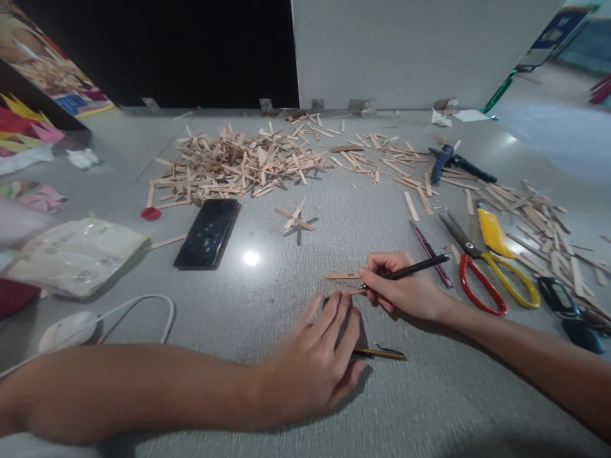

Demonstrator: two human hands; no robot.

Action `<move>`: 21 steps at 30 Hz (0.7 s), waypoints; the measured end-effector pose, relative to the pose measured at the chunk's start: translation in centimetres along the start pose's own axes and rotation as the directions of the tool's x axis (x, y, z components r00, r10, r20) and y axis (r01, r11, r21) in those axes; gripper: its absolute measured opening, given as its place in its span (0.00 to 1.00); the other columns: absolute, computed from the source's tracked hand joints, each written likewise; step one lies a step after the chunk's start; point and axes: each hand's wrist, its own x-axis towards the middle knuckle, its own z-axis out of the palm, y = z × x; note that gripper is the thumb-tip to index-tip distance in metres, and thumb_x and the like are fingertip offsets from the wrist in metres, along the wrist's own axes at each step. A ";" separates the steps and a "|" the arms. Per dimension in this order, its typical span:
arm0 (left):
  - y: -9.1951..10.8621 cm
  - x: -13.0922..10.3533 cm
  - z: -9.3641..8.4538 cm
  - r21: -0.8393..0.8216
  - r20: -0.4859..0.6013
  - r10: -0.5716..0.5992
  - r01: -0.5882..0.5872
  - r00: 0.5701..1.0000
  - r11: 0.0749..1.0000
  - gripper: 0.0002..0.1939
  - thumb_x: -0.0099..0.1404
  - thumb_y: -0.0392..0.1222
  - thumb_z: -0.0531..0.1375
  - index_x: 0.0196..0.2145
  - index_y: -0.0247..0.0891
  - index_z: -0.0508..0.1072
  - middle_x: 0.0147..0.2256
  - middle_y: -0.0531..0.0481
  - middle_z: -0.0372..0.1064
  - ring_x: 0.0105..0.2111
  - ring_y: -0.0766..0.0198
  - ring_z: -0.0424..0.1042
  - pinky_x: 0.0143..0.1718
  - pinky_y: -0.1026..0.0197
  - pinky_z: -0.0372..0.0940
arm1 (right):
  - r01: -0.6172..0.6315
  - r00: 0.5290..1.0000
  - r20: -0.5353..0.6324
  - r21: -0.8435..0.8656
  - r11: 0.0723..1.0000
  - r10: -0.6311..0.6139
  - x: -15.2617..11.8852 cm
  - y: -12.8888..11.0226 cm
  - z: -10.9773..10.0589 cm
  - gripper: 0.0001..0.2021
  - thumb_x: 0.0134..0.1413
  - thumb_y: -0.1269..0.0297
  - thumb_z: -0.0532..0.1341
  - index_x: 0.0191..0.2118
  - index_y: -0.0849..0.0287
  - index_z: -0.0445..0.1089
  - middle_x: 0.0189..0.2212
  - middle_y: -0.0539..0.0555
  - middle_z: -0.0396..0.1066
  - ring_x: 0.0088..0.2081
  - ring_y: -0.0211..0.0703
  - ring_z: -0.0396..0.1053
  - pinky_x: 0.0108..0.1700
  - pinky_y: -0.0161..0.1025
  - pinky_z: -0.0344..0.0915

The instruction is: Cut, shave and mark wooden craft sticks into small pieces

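While the right hand (394, 283) holds a black pen (415, 266) with its fingers pinched round the lower end, the pen's tip meets a small wooden stick (352, 291), which lies to the right of the phone (207, 234) and nearer the person. The left hand (324, 346), nearer the person than the phone and also to its right, has its fingers half bent and slightly parted, the fingertips resting on that stick and covering part of it. A gold-and-black pen (386, 353) sticks out from beneath the left hand; I cannot tell whether the hand has hold of it. Another stick (338, 275), also right of the phone, lies just beyond the first, its end at the right fingertips.

Just right of the phone, some crossed sticks (294, 221) sit on the grey counter (258, 299). Beyond the phone spreads a large loose pile of sticks (238, 162). Well to its right lie a purple pen (431, 254), scissors (470, 249) with one red and one yellow handle, and a yellow object (495, 232); farther off on that side is a dark blue tool (443, 164). Left of the phone are a red disc (151, 214) and a plastic packet (86, 257), with a white mouse (69, 329) nearer the person.
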 end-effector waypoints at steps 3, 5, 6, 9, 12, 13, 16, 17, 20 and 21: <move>0.0 0.0 -0.1 0.007 -0.008 -0.018 0.018 1.000 1.000 0.28 0.83 0.46 0.44 0.58 0.21 0.75 0.57 0.27 0.79 0.57 0.39 0.79 0.59 0.43 0.68 | 0.033 0.999 0.009 -0.017 0.999 -0.033 -0.2 0.4 0.0 0.20 0.61 0.51 0.67 0.23 0.54 0.64 0.15 0.46 0.67 0.13 0.31 0.58 0.15 0.31 0.52; 0.1 0.0 -0.1 0.013 -0.007 -0.013 0.013 1.000 1.000 0.28 0.83 0.47 0.44 0.58 0.21 0.75 0.57 0.28 0.79 0.57 0.40 0.79 0.59 0.43 0.68 | 0.075 0.997 0.017 -0.050 0.996 -0.075 -0.4 0.7 0.0 0.20 0.63 0.52 0.66 0.24 0.54 0.64 0.14 0.44 0.63 0.14 0.32 0.57 0.16 0.31 0.51; 0.1 0.0 0.0 0.017 -0.005 -0.011 0.011 1.000 1.000 0.29 0.83 0.47 0.44 0.58 0.21 0.75 0.57 0.27 0.79 0.57 0.40 0.79 0.59 0.43 0.68 | 0.101 0.995 0.018 -0.073 0.992 -0.100 -0.5 0.9 0.0 0.20 0.64 0.53 0.65 0.24 0.54 0.63 0.13 0.44 0.62 0.14 0.32 0.56 0.16 0.32 0.50; 0.0 -0.1 0.1 0.024 0.000 0.004 -0.004 1.000 1.000 0.29 0.83 0.47 0.44 0.58 0.21 0.75 0.57 0.27 0.79 0.57 0.39 0.79 0.60 0.43 0.68 | 0.176 0.984 0.015 -0.157 0.972 -0.176 -0.6 1.2 0.0 0.20 0.65 0.54 0.64 0.23 0.52 0.60 0.14 0.43 0.59 0.16 0.33 0.54 0.18 0.33 0.47; 0.0 -0.1 0.0 0.019 0.014 0.002 -0.002 1.000 1.000 0.28 0.83 0.48 0.45 0.59 0.21 0.75 0.58 0.26 0.78 0.58 0.39 0.78 0.60 0.42 0.68 | 0.221 0.972 -0.026 -0.223 0.949 -0.233 -0.5 1.2 0.0 0.21 0.65 0.54 0.63 0.23 0.53 0.59 0.15 0.43 0.56 0.18 0.32 0.51 0.19 0.34 0.45; 0.0 -0.1 0.0 0.016 0.018 -0.002 0.001 1.000 1.000 0.29 0.83 0.48 0.45 0.59 0.21 0.75 0.58 0.26 0.78 0.58 0.39 0.78 0.60 0.42 0.68 | 0.220 0.971 -0.041 -0.235 0.947 -0.236 -0.5 1.1 0.0 0.22 0.66 0.54 0.63 0.22 0.53 0.59 0.15 0.43 0.55 0.18 0.33 0.51 0.19 0.34 0.45; 0.1 -0.1 0.0 0.006 0.013 -0.021 0.021 1.000 1.000 0.29 0.83 0.48 0.45 0.58 0.21 0.75 0.57 0.26 0.78 0.58 0.38 0.77 0.60 0.41 0.69 | 0.195 0.973 -0.072 -0.243 0.950 -0.218 -0.5 1.0 0.1 0.24 0.66 0.49 0.64 0.22 0.53 0.61 0.14 0.44 0.56 0.18 0.33 0.52 0.18 0.34 0.46; 0.1 -0.1 0.0 0.004 0.006 -0.026 0.026 1.000 1.000 0.29 0.83 0.48 0.45 0.58 0.21 0.76 0.57 0.26 0.78 0.57 0.38 0.78 0.60 0.41 0.69 | 0.187 0.976 -0.070 -0.237 0.953 -0.208 -0.5 0.9 0.2 0.25 0.66 0.47 0.64 0.22 0.53 0.61 0.14 0.44 0.57 0.17 0.33 0.53 0.18 0.34 0.46; 0.1 -0.1 0.1 0.003 -0.012 -0.026 0.026 1.000 1.000 0.28 0.82 0.47 0.45 0.57 0.21 0.76 0.56 0.27 0.79 0.56 0.38 0.78 0.60 0.41 0.68 | 0.163 0.982 -0.059 -0.215 0.963 -0.180 -0.5 0.8 0.2 0.25 0.66 0.45 0.64 0.22 0.53 0.63 0.14 0.44 0.58 0.17 0.34 0.54 0.18 0.34 0.47; 0.1 -0.1 0.1 0.004 -0.016 -0.024 0.024 1.000 1.000 0.28 0.82 0.47 0.45 0.57 0.22 0.76 0.56 0.27 0.79 0.56 0.38 0.78 0.61 0.41 0.68 | 0.159 0.983 -0.058 -0.213 0.964 -0.175 -0.5 0.8 0.2 0.25 0.66 0.45 0.64 0.22 0.53 0.63 0.14 0.44 0.58 0.17 0.34 0.54 0.18 0.34 0.48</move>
